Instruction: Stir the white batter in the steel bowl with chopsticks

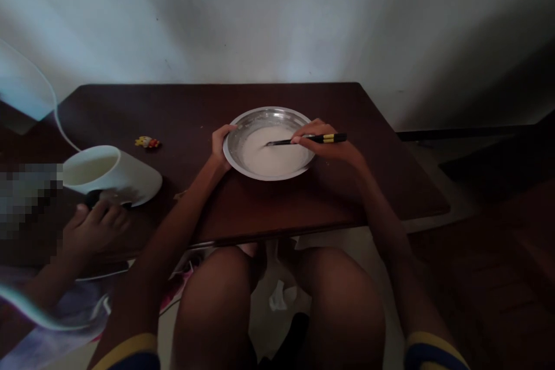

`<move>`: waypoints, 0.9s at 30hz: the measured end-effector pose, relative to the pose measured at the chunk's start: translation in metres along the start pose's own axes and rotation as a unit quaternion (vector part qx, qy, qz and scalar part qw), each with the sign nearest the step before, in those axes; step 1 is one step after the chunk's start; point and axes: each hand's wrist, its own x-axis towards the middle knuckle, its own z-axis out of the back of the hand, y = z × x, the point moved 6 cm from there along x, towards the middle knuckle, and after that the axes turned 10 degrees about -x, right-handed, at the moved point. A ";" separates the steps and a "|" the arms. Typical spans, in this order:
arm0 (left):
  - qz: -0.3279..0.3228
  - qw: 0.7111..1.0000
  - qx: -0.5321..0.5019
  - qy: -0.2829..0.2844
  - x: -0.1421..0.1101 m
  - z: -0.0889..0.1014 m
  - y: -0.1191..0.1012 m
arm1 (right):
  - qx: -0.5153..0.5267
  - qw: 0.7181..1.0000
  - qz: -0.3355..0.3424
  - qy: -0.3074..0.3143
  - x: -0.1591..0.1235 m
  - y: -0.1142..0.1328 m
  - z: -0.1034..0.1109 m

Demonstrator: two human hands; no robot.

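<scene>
A shallow metal bowl point(236, 165) stands on the dark wooden table, with a pale, creamy liquid point(273, 159) in it. My left hand point(221, 144) grips the bowl's left rim, thumb on top and the other fingers mostly hidden behind its side. Over the bowl's right edge, my right hand point(327, 141) is closed around black chopsticks point(329, 138) with gold bands. Their tips dip into the liquid near the middle and point left. Whether both sticks lie exactly together I cannot tell.
Left of the bowl, another person's hand point(97, 222) is at the handle of a white, tilted pot-like container point(139, 176). A small yellow-and-red toy figure point(148, 142) lies behind it. A white cord point(54, 101) runs over the table point(277, 214). Behind stands a pale wall point(260, 23).
</scene>
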 end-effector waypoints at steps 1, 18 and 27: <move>0.001 1.000 -0.001 0.003 0.001 0.001 0.000 | -0.014 1.000 -0.018 -0.019 -0.001 -0.006 0.005; 0.021 1.000 -0.022 -0.009 0.000 0.000 0.003 | 0.017 0.999 -0.015 0.040 -0.011 -0.009 0.017; 0.004 1.000 -0.010 0.002 0.004 0.003 0.001 | -0.036 0.998 -0.052 -0.023 -0.005 -0.020 0.016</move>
